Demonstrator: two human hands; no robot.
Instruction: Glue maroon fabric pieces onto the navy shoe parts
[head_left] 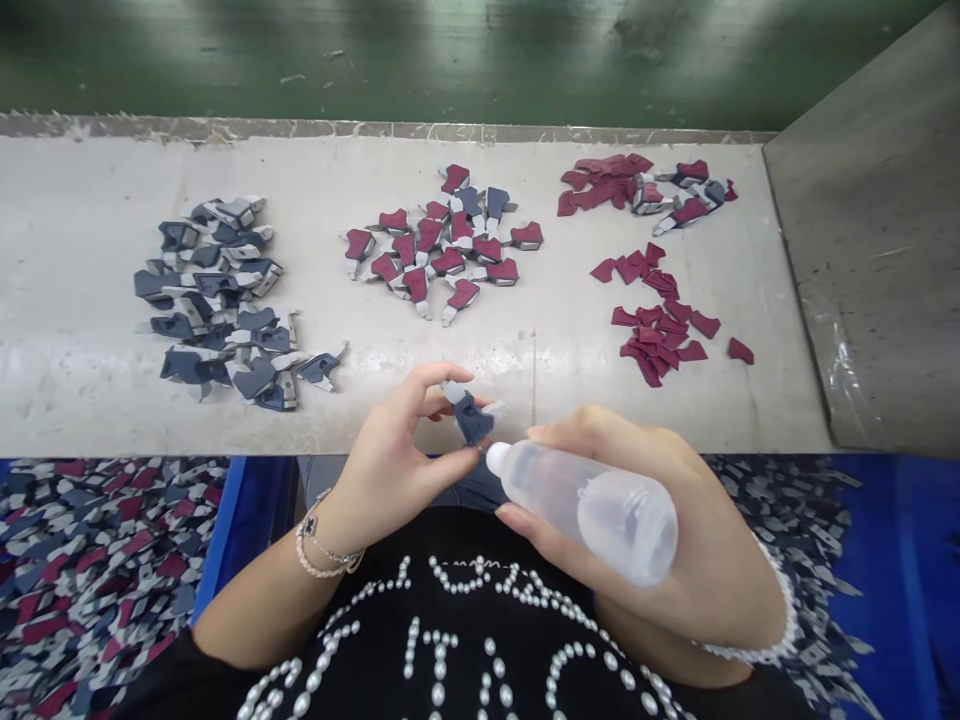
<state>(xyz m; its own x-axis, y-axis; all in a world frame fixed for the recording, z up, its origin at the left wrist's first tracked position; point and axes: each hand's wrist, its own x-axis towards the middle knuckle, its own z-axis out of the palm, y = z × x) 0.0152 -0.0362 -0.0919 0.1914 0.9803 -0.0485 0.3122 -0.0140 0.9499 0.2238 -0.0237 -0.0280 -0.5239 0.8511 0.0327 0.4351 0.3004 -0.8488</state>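
Observation:
My left hand (pixel 394 455) pinches a small dark blue and grey piece (pixel 471 415) between thumb and fingers, just in front of the table's near edge. My right hand (pixel 675 530) is wrapped round a translucent plastic squeeze bottle (pixel 592 505), whose white nozzle points at the blue piece and almost touches it. A beaded bracelet sits on each wrist.
On the grey table (pixel 75 380) lie a pile of blue-grey pieces (pixel 221 300) at left, a pile of pieces with maroon patches (pixel 446 245) in the middle, and loose maroon patches (pixel 664 320) at right, with another mixed heap (pixel 645 185) behind. Blue bins (pixel 97 560) of pieces stand below on both sides.

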